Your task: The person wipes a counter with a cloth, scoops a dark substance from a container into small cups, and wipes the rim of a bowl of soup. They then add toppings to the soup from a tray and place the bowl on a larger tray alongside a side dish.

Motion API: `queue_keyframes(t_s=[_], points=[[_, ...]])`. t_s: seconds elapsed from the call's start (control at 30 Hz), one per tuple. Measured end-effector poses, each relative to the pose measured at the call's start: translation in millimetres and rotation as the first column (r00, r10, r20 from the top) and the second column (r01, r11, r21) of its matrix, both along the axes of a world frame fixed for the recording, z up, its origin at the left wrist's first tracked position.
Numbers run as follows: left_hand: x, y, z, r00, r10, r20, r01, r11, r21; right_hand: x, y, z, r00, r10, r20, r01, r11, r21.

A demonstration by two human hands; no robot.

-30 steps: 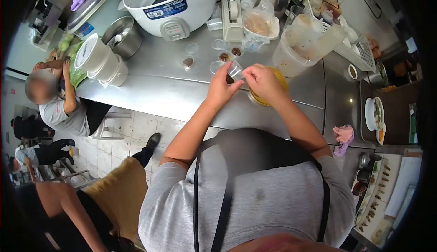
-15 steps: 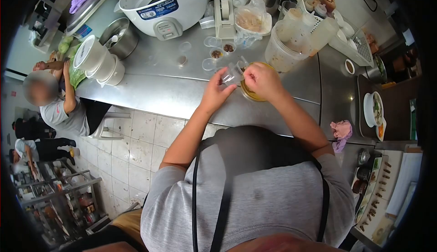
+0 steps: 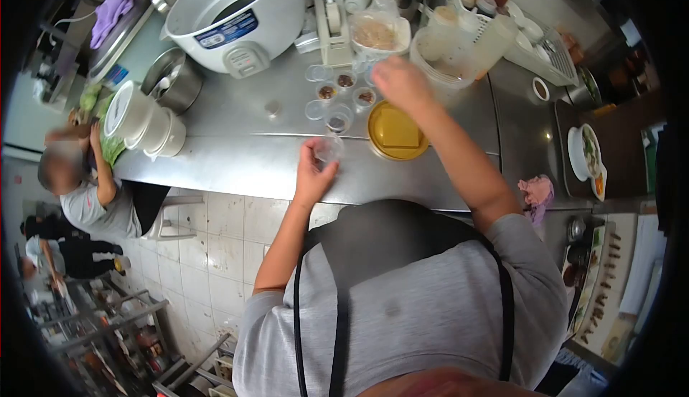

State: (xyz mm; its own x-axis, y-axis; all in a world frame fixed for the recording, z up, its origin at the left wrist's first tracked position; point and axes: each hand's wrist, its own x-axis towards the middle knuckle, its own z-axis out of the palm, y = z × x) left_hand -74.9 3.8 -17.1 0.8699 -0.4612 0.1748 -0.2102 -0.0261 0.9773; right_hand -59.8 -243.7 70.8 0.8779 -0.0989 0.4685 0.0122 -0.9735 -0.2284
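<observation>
My left hand (image 3: 316, 175) grips a small clear plastic cup (image 3: 329, 149) above the near edge of the steel counter. Just beyond it stand several small clear cups with dark bits inside, one of them a filled cup (image 3: 364, 97), with a clear lid (image 3: 316, 109) lying beside them. My right hand (image 3: 402, 83) is closed next to the clear plastic at the back of this group; whatever its fingers hold is hidden. Below my right forearm sits a round yellow container (image 3: 397, 129) with a square shape in its middle.
A large rice cooker (image 3: 240, 27), a tape dispenser (image 3: 334, 35) and a cloudy plastic tub (image 3: 445, 56) line the back. White buckets (image 3: 166, 135) stand left, near a seated person (image 3: 97, 200). A tray with a bowl (image 3: 587, 164) is at right.
My hands have parted from over the yellow container. The left came nearer and leftward with the clear cup; the right went up and back. Another filled cup now shows among the group.
</observation>
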Motion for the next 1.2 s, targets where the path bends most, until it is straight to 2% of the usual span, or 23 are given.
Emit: queue_keyframes(t_s=[0.03, 0.07, 0.1, 0.13, 0.17, 0.2, 0.23, 0.27, 0.33, 0.43, 0.53, 0.63, 0.67, 0.7, 0.77, 0.8, 0.9, 1.0, 1.1, 1.2], points=[[-8.4, -6.6, 2.2, 0.994, -0.087, 0.065, 0.086, 0.996, 0.02, -7.7, -14.2, 22.5, 0.989, -0.115, 0.091, 0.11, 0.992, 0.063], [-16.5, -14.7, 9.5, 0.974, -0.173, 0.149, 0.151, 0.977, 0.15, -16.8, -34.1, 38.3, 0.957, -0.232, 0.175, 0.211, 0.968, 0.134], [-23.7, -24.3, 15.0, 0.937, -0.266, 0.226, 0.199, 0.939, 0.281, -25.0, -59.0, 42.7, 0.891, -0.407, 0.201, 0.395, 0.914, 0.097], [-28.8, -36.3, 11.3, 0.875, -0.358, 0.325, 0.253, 0.912, 0.323, -33.0, -86.5, 44.7, 0.793, -0.561, 0.235, 0.563, 0.824, 0.065], [-31.5, -50.4, 18.7, 0.762, -0.462, 0.454, 0.336, 0.881, 0.332, -38.8, -113.8, 34.5, 0.767, -0.637, 0.082, 0.627, 0.77, 0.121], [-37.4, -62.4, 17.0, 0.748, -0.524, 0.407, 0.404, 0.846, 0.348, -43.8, -139.5, 15.8, 0.721, -0.689, -0.074, 0.69, 0.705, 0.168], [-42.3, -73.6, 14.9, 0.727, -0.585, 0.36, 0.47, 0.806, 0.361, -49.3, -153.8, 4.7, 0.661, -0.715, -0.229, 0.751, 0.629, 0.203], [-44.9, -84.0, 13.9, 0.737, -0.601, 0.31, 0.488, 0.79, 0.371, -56.9, -153.8, 3.6, 0.701, -0.622, -0.349, 0.711, 0.57, 0.412], [-48.5, -104.5, 12.8, 0.751, -0.626, 0.207, 0.524, 0.757, 0.389, -74.9, -142.0, 3.8, 0.801, -0.361, -0.478, 0.587, 0.309, 0.749], [-56.0, -123.2, 10.7, 0.738, -0.631, 0.239, 0.423, 0.708, 0.566, -95.1, -141.7, -26.9, 0.861, -0.491, -0.134, 0.438, 0.581, 0.686], [-56.1, -130.2, 0.9, 0.735, -0.581, 0.349, 0.339, 0.761, 0.554, -118.1, -126.0, -26.1, 0.88, -0.474, -0.036, 0.363, 0.621, 0.695], [-48.0, -139.4, 48.0, 0.849, -0.529, 0.013, 0.433, 0.708, 0.558, -133.7, -118.6, -24.2, 0.895, -0.447, -0.005, 0.313, 0.619, 0.72], [-39.5, -146.3, 42.0, 0.86, -0.498, 0.115, 0.41, 0.807, 0.425, -136.3, -118.7, -28.2, 0.9, -0.436, 0.019, 0.287, 0.625, 0.726], [-32.2, -155.2, 47.8, 0.891, -0.451, -0.047, 0.445, 0.851, 0.28, -138.1, -118.7, -32.0, 0.906, -0.421, 0.044, 0.258, 0.632, 0.731], [-21.2, -171.9, 62.9, 0.848, -0.38, -0.368, 0.405, 0.914, -0.012, -137.9, -120.6, -34.9, 0.913, -0.408, 0.015, 0.263, 0.616, 0.742], [-19.7, -175.4, 63.0, 0.845, -0.377, -0.38, 0.387, 0.921, -0.053, -136.8, -120.8, -33.6, 0.917, -0.4, 0.002, 0.265, 0.612, 0.745], [-18.9, -182.1, 57.9, 0.838, -0.373, -0.399, 0.35, 0.927, -0.131, -141.9, -102.9, -10.2, 0.822, -0.555, 0.13, 0.456, 0.777, 0.434], [-22.2, -188.1, 55.7, 0.845, -0.371, -0.386, 0.349, 0.928, -0.128, -146.4, -83.7, 20.4, 0.848, -0.482, 0.221, 0.463, 0.876, 0.132], [-25.1, -188.1, 52.0, 0.854, -0.369, -0.367, 0.356, 0.929, -0.104, -160.8, -65.4, 49.8, 0.818, -0.567, 0.093, 0.566, 0.823, 0.047], [-24.0, -192.6, 53.6, 0.857, -0.38, -0.348, 0.371, 0.924, -0.092, -175.4, -65.3, 55.3, 0.834, -0.552, 0.026, 0.549, 0.833, 0.072]])
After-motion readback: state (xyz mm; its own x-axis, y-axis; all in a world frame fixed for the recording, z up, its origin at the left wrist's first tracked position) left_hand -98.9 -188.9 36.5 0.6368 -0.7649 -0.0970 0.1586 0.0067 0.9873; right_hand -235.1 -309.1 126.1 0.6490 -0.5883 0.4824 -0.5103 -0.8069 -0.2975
